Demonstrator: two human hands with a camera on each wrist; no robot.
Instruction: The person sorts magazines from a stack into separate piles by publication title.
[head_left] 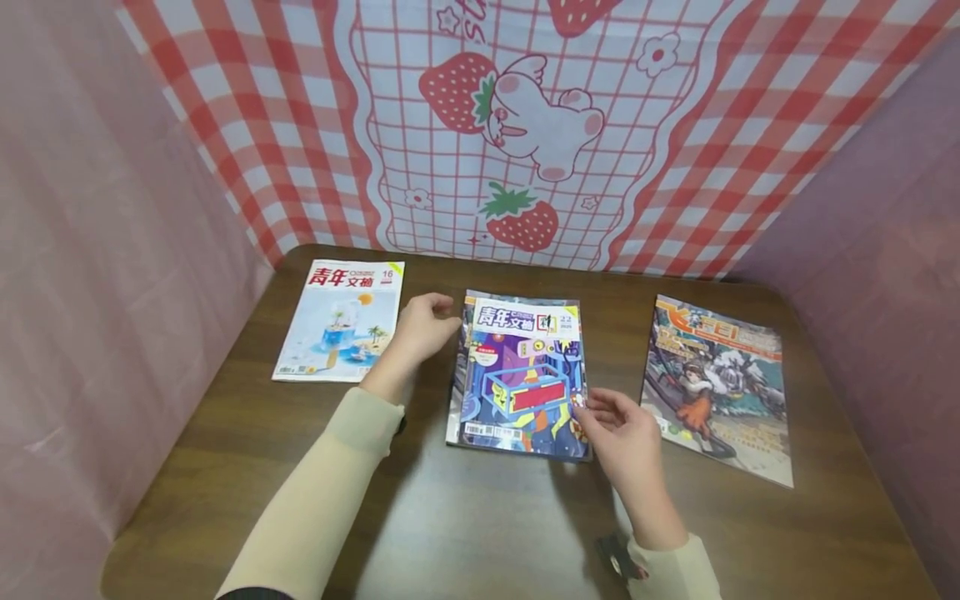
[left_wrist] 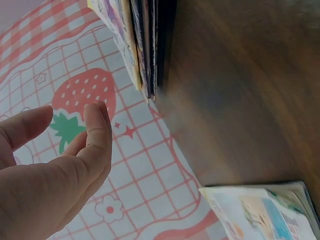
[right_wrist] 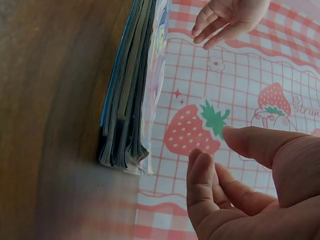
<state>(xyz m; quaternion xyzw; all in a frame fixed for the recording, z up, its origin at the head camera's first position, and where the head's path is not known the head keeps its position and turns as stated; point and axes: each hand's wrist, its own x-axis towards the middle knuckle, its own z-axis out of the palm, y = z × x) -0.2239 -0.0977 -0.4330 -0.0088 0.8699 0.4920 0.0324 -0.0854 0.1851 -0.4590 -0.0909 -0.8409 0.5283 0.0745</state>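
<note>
A stack of several magazines (head_left: 525, 375) lies at the middle of the table, a purple-covered one on top; its page edges show in the left wrist view (left_wrist: 145, 50) and the right wrist view (right_wrist: 127, 95). My left hand (head_left: 426, 329) hovers beside the stack's upper left side, fingers bent loosely and holding nothing; thumb and fingers stand apart (left_wrist: 65, 170). My right hand (head_left: 622, 433) is at the stack's lower right edge, thumb and fingertips apart (right_wrist: 250, 185) with nothing between them; whether it touches the edge I cannot tell.
A blue-and-white magazine (head_left: 341, 321) lies at the table's left, its corner in the left wrist view (left_wrist: 265, 212). Another magazine (head_left: 716, 387) lies tilted at the right. A red-checked strawberry cloth (head_left: 517, 167) hangs behind the brown table (head_left: 465, 517).
</note>
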